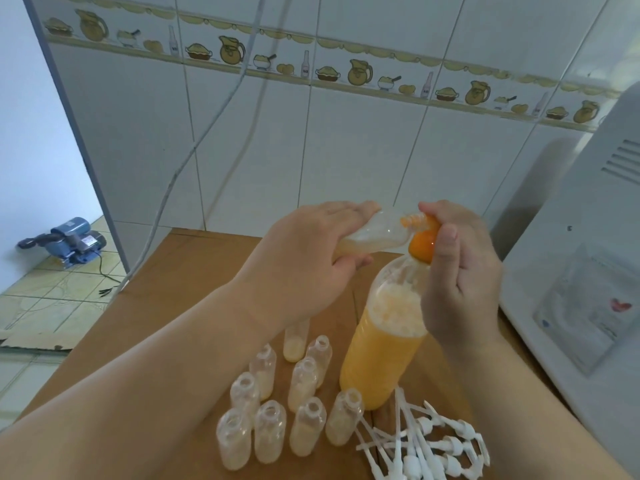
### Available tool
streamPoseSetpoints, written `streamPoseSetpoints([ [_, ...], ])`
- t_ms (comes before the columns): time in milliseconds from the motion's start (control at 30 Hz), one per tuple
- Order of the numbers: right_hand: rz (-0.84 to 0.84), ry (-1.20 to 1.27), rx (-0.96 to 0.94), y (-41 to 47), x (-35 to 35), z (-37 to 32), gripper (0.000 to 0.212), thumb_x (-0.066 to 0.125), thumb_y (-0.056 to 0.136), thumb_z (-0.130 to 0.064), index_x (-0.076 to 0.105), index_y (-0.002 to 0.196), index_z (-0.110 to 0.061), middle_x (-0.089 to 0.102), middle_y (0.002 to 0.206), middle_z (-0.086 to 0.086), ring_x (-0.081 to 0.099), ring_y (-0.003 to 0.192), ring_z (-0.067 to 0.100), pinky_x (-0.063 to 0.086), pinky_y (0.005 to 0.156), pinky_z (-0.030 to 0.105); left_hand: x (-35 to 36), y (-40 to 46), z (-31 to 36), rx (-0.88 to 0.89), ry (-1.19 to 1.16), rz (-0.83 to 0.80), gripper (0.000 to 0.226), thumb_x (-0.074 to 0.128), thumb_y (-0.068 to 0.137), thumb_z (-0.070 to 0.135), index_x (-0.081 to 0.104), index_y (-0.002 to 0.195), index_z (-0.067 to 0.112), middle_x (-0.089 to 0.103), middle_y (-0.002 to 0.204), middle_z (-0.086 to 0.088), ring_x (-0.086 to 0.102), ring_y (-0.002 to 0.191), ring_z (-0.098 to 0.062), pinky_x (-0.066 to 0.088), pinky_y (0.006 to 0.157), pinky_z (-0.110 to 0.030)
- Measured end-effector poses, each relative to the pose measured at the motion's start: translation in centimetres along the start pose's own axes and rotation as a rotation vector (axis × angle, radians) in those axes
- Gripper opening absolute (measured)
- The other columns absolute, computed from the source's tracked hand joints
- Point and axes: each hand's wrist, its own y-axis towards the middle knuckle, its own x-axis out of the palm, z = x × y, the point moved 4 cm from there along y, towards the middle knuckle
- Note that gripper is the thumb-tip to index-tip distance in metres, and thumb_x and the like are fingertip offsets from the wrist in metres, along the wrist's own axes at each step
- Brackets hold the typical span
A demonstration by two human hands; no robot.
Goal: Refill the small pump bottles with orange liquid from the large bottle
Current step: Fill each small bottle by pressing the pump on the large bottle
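Closest to the camera there's a heap of white pump tops [424, 445] lying loose on the brown cardboard-looking tabletop [166, 299], dip tubes pointing every which way. Just left of them is a cluster of small clear bottles [277, 407], all uncapped and standing upright, most with only a pale dribble in the bottom, so nearly all the refilling is still to do.

Right behind those stands the large bottle [381, 344], roughly two-thirds full of orange liquid with foam on top. An orange funnel [423, 245] sits in its neck, and the right hand [460, 271] is curled around that funnel, thumb across the front. The left hand [304, 261] grips one small bottle [367, 237] tipped on its side, mouth right up against the funnel. Looks like leftovers going into the big one, but that's my guess.

Handling-wise: the big bottle looks like thin soft plastic and heavy with that much liquid, so I'd grab it low around the body with the whole hand; squeeze it high and it'll probably burp foam. The little ones should be light and tippy, and likely slick if soapy, so pinch around the middle.

Further back is a white appliance [588, 237] at right, a tiled wall [346, 150], and a blue water pump [69, 244] on the floor at left.
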Motion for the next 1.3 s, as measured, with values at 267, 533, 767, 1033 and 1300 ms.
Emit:
streamPoseSetpoints([
  [267, 0.058, -0.044, -0.035, 0.1, -0.3, -0.4, 0.044, 0.027, 0.097, -0.026, 0.057, 0.119, -0.004, 0.049, 0.115, -0.006, 0.05, 0.113, 0.016, 0.04, 0.097, 0.028, -0.1, 0.2, 0.6, 0.028, 0.004, 0.044, 0.055, 0.063, 0.087, 0.03, 0.045, 0.139, 0.027, 0.055, 0.132, 0.014, 0.048, 0.119, -0.006, 0.027, 0.097, -0.013],
  [533, -0.018, -0.088, -0.02, -0.1, 0.4, -0.5, 0.046, 0.026, 0.097, -0.032, 0.055, 0.121, -0.006, 0.05, 0.116, -0.004, 0.048, 0.115, 0.016, 0.036, 0.099, 0.024, -0.1, 0.0, -0.1, 0.023, -0.04, 0.024, 0.054, 0.063, 0.088, 0.029, 0.045, 0.138, 0.027, 0.055, 0.131, 0.015, 0.044, 0.099, 0.007, 0.034, 0.091, -0.011],
  [767, 0.094, -0.095, -0.041, -0.4, 0.4, -0.3, 0.043, 0.029, 0.096, -0.024, 0.057, 0.115, 0.002, 0.057, 0.113, 0.012, 0.05, 0.112, 0.022, 0.039, 0.098, 0.03, 0.4, 0.1, 0.0, 0.02, -0.085, 0.025, 0.055, 0.064, 0.087, 0.028, 0.045, 0.138, 0.029, 0.054, 0.131, 0.018, 0.045, 0.108, 0.008, 0.036, 0.082, -0.005],
  [1033, -0.056, -0.164, -0.013, -0.4, 0.4, -0.8, 0.056, 0.021, 0.097, -0.047, 0.047, 0.128, -0.009, 0.048, 0.126, 0.005, 0.042, 0.121, 0.015, 0.032, 0.101, 0.024, -0.4, 0.3, -0.1, 0.002, -0.141, 0.035, 0.055, 0.066, 0.085, 0.026, 0.047, 0.137, 0.027, 0.058, 0.126, 0.013, 0.052, 0.108, -0.002, 0.042, 0.091, -0.02],
  [1300, 0.015, -0.153, 0.004, -0.8, 0.5, 0.2, 0.046, 0.029, 0.096, -0.031, 0.056, 0.12, -0.003, 0.057, 0.117, 0.01, 0.05, 0.115, 0.02, 0.041, 0.098, 0.034, 1.0, 0.4, -0.2, 0.004, -0.113, 0.03, 0.055, 0.066, 0.085, 0.024, 0.048, 0.137, 0.025, 0.056, 0.131, 0.012, 0.047, 0.123, -0.002, 0.036, 0.103, -0.018],
])
